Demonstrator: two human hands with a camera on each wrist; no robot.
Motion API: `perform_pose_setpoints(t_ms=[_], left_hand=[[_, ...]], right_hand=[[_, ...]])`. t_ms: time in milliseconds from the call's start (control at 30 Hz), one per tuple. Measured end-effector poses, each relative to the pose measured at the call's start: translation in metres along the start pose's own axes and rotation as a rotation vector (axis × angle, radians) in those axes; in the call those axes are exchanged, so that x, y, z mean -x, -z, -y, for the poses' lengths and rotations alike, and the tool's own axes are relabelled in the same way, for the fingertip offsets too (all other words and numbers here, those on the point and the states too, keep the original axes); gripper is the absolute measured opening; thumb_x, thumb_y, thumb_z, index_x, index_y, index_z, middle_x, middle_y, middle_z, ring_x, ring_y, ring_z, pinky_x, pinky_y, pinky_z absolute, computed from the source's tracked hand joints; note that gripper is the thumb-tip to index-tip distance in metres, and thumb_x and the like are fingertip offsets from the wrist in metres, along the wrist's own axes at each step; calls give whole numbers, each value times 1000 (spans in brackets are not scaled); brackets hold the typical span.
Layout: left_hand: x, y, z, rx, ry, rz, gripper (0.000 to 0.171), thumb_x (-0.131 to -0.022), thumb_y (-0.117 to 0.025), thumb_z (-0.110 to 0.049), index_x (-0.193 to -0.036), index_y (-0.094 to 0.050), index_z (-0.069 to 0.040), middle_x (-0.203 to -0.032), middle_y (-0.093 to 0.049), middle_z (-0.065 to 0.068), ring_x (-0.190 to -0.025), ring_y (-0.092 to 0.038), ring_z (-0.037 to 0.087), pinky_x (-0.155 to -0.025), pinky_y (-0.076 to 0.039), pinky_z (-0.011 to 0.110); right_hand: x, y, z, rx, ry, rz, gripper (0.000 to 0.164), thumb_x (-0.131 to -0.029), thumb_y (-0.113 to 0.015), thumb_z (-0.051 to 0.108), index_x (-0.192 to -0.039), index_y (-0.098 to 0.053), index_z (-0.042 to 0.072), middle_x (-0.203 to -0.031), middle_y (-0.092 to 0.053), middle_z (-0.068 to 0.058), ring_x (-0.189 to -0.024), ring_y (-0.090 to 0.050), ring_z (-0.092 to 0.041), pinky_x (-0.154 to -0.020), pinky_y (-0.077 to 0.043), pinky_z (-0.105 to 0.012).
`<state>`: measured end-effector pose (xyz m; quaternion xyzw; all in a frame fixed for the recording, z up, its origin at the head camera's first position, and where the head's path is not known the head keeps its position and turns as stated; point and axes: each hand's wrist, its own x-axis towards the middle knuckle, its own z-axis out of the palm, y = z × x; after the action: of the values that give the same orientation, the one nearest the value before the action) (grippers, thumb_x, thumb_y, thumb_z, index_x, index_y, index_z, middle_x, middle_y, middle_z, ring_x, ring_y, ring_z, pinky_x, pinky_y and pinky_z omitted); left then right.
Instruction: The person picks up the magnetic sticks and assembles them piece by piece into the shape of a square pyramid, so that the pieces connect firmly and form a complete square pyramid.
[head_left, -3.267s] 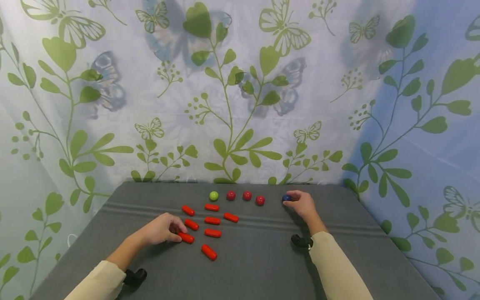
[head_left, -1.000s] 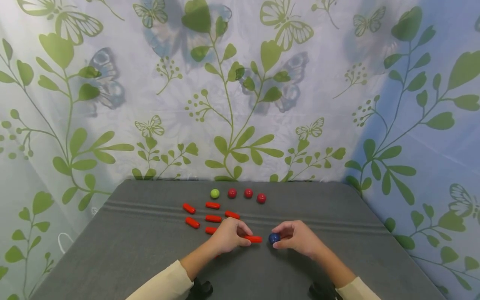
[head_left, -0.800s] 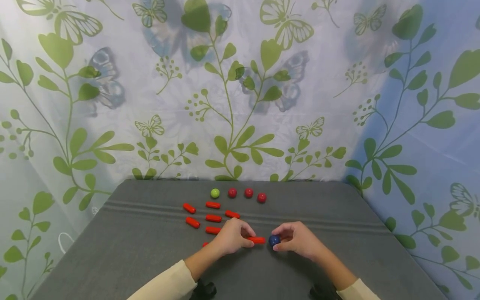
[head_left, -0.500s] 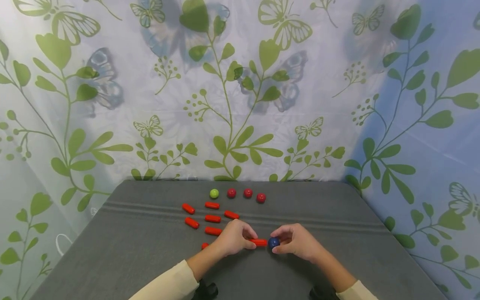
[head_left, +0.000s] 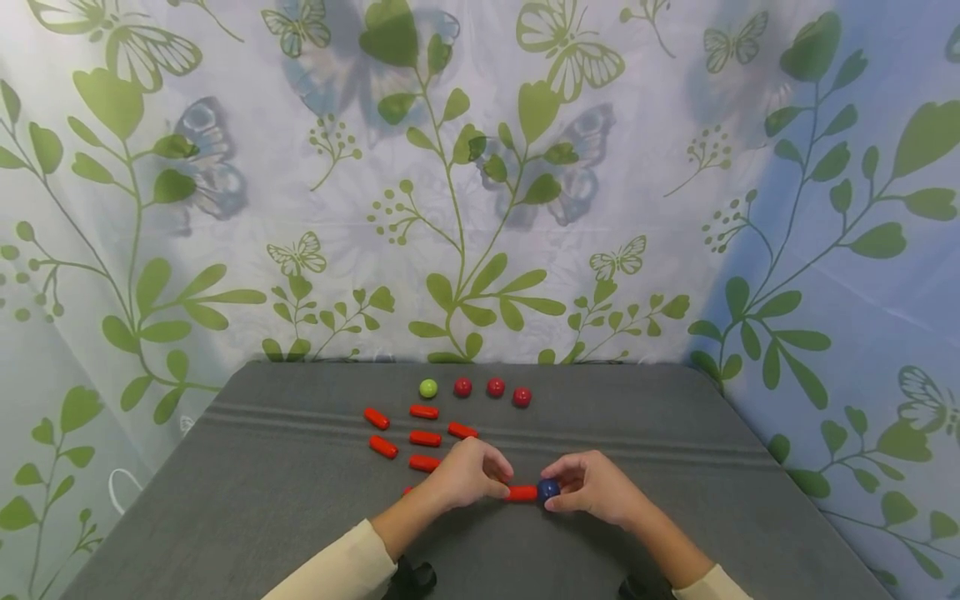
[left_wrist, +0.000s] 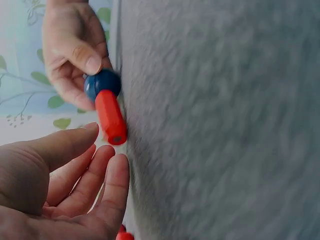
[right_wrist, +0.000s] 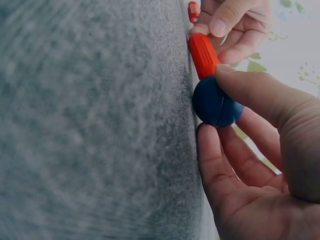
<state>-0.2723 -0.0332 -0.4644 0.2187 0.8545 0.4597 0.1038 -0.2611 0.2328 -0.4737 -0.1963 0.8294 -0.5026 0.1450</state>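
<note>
My right hand (head_left: 603,490) pinches a blue ball (head_left: 548,489) between thumb and fingers, low over the grey table. One end of a red rod (head_left: 522,493) meets the ball, and the two stand in line. In the left wrist view the rod (left_wrist: 111,120) shows ridged sides and a small dark spot on its free end. My left hand (left_wrist: 75,185) is just off that end, thumb and fingers parted with nothing between them. From the right wrist, the thumb and fingertips are seen around the ball (right_wrist: 214,102).
Several red rods (head_left: 425,437) lie scattered on the table left of centre, one partly hidden behind my left forearm. Farther back stand a green ball (head_left: 428,388) and three red balls (head_left: 496,387). A leaf-and-butterfly curtain (head_left: 480,208) hangs behind the table (head_left: 637,400).
The left hand brought a red rod rightward from the group, and the right hand brought the blue ball nearer. Rod and ball closed their gap and met; the left fingers have since let go.
</note>
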Motion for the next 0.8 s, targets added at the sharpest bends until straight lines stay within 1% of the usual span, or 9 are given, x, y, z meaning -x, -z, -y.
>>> perform_pose_setpoints(t_ms=[133,267,333,400,500,567,700,800], left_hand=[[-5,16,5,-3,-16,-25,17,-83,-85,-8,-98,-78,-4,-89,-76,-1,-79,-66,10,-70,-55,29],[-12,41,9,-41,-21,-99,18,-87,-82,-12,-103,-78,-5,-92,-76,0,-84,-66,11,-75,-56,30],[-15,56,11,-44,-3,-142,18,-89,-80,-13,-105,-77,-7,-95,-75,0,-87,-66,13,-77,-56,32],[-18,70,14,-33,29,-186,17,-90,-79,-13,-106,-77,-9,-99,-75,1,-89,-66,14,-79,-57,33],[-23,89,22,-5,74,-238,16,-93,-77,-14,-108,-76,-12,-103,-74,1,-90,-68,15,-80,-58,35],[-28,99,30,-7,92,-267,15,-94,-75,-14,-109,-76,-13,-105,-74,1,-92,-68,16,-81,-58,35],[-36,116,43,-44,95,-300,16,-95,-74,-15,-111,-75,-12,-108,-74,5,-99,-68,20,-84,-57,39],[-43,125,52,-74,88,-301,19,-95,-73,-15,-114,-74,-9,-111,-74,9,-104,-67,26,-86,-57,42]], right_hand=[[0,0,-1,13,-14,-6,37,-82,-87,17,-113,-75,1,-102,-75,-11,-86,-69,-15,-71,-58,-25],[0,1,-2,24,-26,-14,37,-80,-88,18,-112,-75,2,-102,-75,-9,-88,-68,-18,-71,-58,-25],[0,2,-3,31,-26,-17,37,-80,-89,18,-111,-76,3,-102,-75,-9,-89,-68,-20,-71,-58,-25],[1,3,-3,36,-26,-20,37,-80,-89,18,-111,-76,3,-102,-75,-9,-90,-68,-20,-71,-58,-25],[1,3,-3,35,-28,-21,37,-79,-89,18,-111,-76,3,-102,-75,-9,-91,-68,-21,-71,-58,-25],[1,4,-3,33,-27,-18,38,-79,-89,18,-111,-76,3,-103,-75,-9,-91,-68,-21,-70,-58,-25],[1,4,-4,27,-28,-10,40,-80,-89,19,-113,-75,2,-103,-75,-9,-91,-68,-20,-70,-58,-25],[0,5,-5,20,-28,-4,41,-81,-88,18,-115,-74,2,-104,-75,-10,-92,-68,-20,-71,-58,-25]])
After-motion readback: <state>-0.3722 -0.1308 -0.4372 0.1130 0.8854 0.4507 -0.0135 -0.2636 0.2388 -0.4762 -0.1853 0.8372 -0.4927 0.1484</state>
